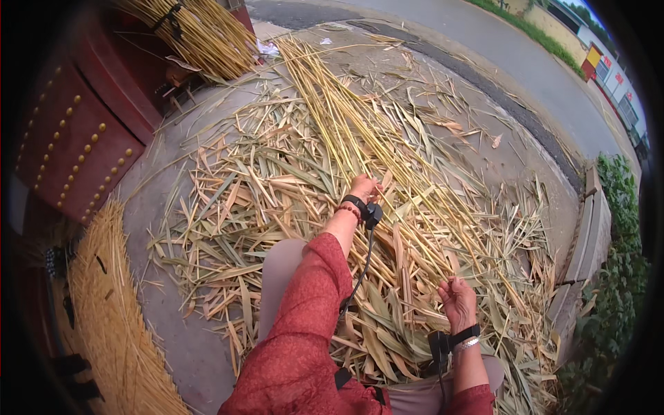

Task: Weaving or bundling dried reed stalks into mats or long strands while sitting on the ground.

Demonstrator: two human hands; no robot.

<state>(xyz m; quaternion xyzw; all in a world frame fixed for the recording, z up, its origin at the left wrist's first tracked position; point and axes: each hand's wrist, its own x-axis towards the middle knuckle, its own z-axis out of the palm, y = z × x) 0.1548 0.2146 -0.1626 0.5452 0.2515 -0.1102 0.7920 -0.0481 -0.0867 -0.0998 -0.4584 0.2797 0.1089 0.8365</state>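
Observation:
Long yellow reed stalks (pixel 325 104) lie in a loose bundle, running from the upper middle down to the right over a wide heap of dry leaves (pixel 256 187). My left hand (pixel 364 188), with a black strap and a red bead bracelet at the wrist, is closed on a reed stalk at the bundle's near side. Nearer to me and farther right, my right hand (pixel 458 302) has its fingers curled and pinched by the lower ends of the stalks. What lies between those fingers is too small to make out. A black strap and a metal band circle that wrist.
A tied bundle of stalks (pixel 214 38) leans at the upper left, by a dark red door (pixel 86 138) with gold studs. A pile of straw-coloured stalks (pixel 117 311) lies at the lower left. Planks (pixel 584 235) and green plants (pixel 619 277) edge the right; a road (pixel 484 41) runs behind.

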